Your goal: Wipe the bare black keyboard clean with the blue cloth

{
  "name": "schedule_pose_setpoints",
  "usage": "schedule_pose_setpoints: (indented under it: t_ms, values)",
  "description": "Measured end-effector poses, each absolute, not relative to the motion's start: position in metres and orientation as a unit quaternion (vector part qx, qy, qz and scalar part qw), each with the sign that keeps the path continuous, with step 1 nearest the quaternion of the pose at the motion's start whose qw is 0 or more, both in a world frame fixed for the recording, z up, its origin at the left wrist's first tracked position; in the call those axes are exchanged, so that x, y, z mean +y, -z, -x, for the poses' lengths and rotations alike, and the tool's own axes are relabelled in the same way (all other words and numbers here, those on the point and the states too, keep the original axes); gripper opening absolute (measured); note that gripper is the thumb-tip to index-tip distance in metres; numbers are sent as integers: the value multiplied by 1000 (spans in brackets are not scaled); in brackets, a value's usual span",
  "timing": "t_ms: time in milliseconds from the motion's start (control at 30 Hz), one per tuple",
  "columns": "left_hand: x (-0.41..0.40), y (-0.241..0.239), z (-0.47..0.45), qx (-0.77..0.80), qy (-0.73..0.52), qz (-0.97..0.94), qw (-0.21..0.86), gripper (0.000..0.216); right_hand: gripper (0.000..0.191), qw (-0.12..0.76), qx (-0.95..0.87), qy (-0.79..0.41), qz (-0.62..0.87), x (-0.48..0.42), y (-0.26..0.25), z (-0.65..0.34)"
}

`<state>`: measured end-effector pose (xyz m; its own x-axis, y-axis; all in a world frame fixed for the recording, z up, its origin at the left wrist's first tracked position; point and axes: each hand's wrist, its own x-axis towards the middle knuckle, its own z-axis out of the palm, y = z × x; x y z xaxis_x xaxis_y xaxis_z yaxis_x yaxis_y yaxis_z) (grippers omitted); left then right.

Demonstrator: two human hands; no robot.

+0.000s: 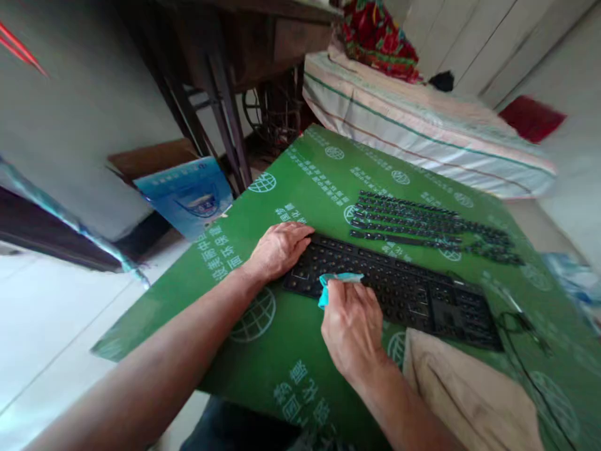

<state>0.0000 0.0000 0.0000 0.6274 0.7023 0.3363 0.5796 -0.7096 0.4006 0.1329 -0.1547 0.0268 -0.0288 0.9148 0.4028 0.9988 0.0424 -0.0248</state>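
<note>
Left hand [279,250]: fingers bent on left end of black keyboard [399,282]; can't tell if gripping. Keyboard sits mid-bench [286,175], long axis roughly parallel to the bench's near edge, number-pad end pointing to the right edge. Right hand [354,319]: fingers pinching blue cloth [345,277] on keyboard's left half. Black keycaps [408,219] in rows toward far edge. Cable [516,321] beside keyboard's right end.
</note>
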Motion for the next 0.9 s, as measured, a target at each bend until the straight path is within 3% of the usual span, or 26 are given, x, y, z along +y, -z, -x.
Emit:
schedule_pose_setpoints:
  t_ms: [300,633,900]
  values:
    - [-2,2,-2,375,-235,-888,128,38,17,228,-711,117,655,-149,-24,-107]
    - [8,7,-1,368,-247,-887,131,40,17,223,-708,106,662,-130,-30,-84]
    - [8,3,3,364,-251,-885,144,43,16,380,-813,-109,427,-156,-34,-79]
